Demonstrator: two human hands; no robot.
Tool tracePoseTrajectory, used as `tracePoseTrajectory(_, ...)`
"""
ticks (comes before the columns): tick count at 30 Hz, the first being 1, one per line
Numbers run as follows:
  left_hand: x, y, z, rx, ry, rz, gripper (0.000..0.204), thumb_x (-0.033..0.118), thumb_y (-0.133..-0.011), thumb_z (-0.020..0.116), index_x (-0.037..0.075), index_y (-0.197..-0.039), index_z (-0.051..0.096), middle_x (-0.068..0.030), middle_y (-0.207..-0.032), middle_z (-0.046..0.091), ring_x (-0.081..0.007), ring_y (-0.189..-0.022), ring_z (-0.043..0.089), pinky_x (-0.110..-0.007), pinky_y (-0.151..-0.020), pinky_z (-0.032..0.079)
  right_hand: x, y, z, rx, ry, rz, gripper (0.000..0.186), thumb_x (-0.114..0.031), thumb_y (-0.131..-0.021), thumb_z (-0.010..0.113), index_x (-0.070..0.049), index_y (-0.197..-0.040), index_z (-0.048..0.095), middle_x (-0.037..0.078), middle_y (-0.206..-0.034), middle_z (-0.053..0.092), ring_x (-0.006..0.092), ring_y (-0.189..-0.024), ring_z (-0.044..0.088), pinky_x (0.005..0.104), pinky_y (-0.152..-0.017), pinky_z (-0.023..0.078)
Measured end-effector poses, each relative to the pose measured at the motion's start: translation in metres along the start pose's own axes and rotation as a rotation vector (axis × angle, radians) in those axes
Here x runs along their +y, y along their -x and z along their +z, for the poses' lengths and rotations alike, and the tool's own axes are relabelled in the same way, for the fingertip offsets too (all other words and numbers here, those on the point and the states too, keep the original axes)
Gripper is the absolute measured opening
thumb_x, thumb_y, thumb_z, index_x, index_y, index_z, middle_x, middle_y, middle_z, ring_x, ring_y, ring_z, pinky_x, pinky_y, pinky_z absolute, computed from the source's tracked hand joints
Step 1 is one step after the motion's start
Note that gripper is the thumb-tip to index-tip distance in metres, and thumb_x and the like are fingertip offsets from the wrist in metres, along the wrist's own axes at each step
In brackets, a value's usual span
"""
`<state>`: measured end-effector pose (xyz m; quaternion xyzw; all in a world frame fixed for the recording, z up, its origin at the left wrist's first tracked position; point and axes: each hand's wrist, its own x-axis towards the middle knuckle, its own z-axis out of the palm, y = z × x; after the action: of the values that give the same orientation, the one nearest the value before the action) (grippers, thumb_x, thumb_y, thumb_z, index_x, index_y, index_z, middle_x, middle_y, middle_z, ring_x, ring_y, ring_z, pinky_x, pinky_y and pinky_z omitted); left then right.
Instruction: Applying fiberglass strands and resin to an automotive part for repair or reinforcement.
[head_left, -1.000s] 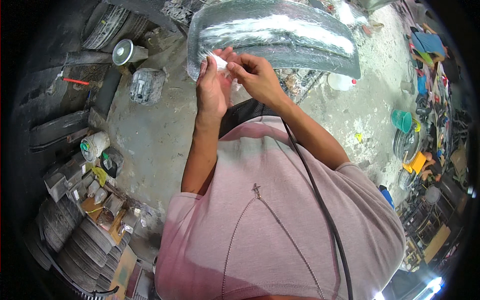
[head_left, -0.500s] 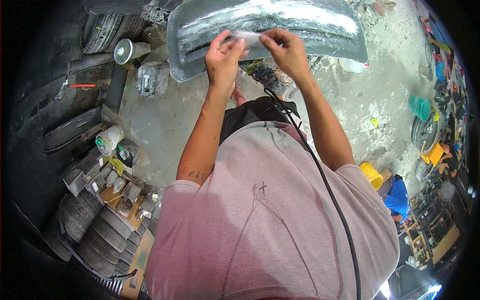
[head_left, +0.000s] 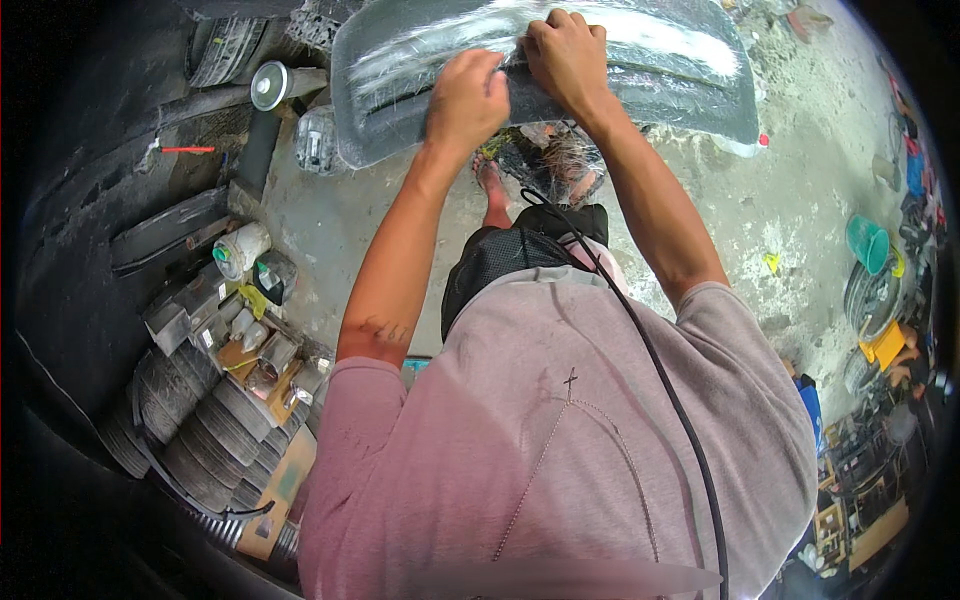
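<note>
A curved, translucent grey panel (head_left: pixel 676 105) with a glossy rim and a band of white fibrous material (head_left: pixel 680 52) across it fills the top middle. My right hand (head_left: pixel 568 65) is on the panel's white band, fingers curled down; what lies under its fingertips is hidden. My left hand (head_left: pixel 467 100) is over the lower middle of the panel, left of the right hand, with fingers bent and slightly blurred; whether it holds anything cannot be made out. A crumpled dark bundle with loose strands (head_left: pixel 560 160) lies below the panel, near my bare foot (head_left: pixel 488 175).
Left: tyres (head_left: pixel 225 50), a lidded can (head_left: pixel 268 85), a red-handled tool (head_left: pixel 185 149), a white bucket (head_left: pixel 240 250), boxes and stacked tyres (head_left: pixel 215 450). Right: a green bucket (head_left: pixel 867 243), a yellow object (head_left: pixel 882 345) and clutter along the edge. A black cable (head_left: pixel 650 360) hangs down my shirt.
Both hands have moved up and away from me onto the panel. The white tuft that was pinched between them is now out of sight, and the right fingers have curled downward onto the band.
</note>
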<state>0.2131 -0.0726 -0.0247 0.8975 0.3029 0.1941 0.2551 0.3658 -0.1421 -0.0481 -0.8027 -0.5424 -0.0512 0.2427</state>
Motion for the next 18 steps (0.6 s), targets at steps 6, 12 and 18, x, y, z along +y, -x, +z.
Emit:
tracePoseTrajectory(6,0.015,-0.01,0.026,-0.141,-0.263,0.065,0.034,0.014,-0.082,0.055,0.005,-0.115,0.061,-0.0114,-0.119,0.059,-0.029,-0.114,0.053,-0.046,-0.094,0.039,-0.004,0.002,0.003,0.02,0.005,0.13,0.017,-0.027,-0.083,0.066,-0.012,-0.088,0.071,0.006,-0.087,0.065,0.0263,-0.089,0.06,0.0436,-0.075,0.04)
tracePoseTrajectory(12,0.021,-0.013,0.024,-0.129,-0.283,0.006,0.029,0.01,-0.079,0.053,0.005,-0.106,0.062,-0.0083,-0.114,0.06,-0.0272,-0.115,0.053,-0.046,-0.097,0.033,0.003,0.013,-0.004,0.192,-0.245,0.025,0.024,-0.02,-0.082,0.064,-0.014,-0.105,0.069,0.004,-0.098,0.066,0.0243,-0.096,0.06,0.0414,-0.078,0.041)
tracePoseTrajectory(18,0.017,0.021,-0.016,-0.036,-0.234,-0.018,0.033,0.008,-0.084,0.055,0.007,-0.116,0.062,-0.0118,-0.122,0.061,-0.029,-0.117,0.055,-0.043,-0.102,0.037,-0.005,0.021,0.009,-0.162,-0.036,-0.111,0.027,-0.014,-0.079,0.059,-0.014,-0.106,0.064,0.002,-0.102,0.064,0.0226,-0.102,0.058,0.041,-0.082,0.043)
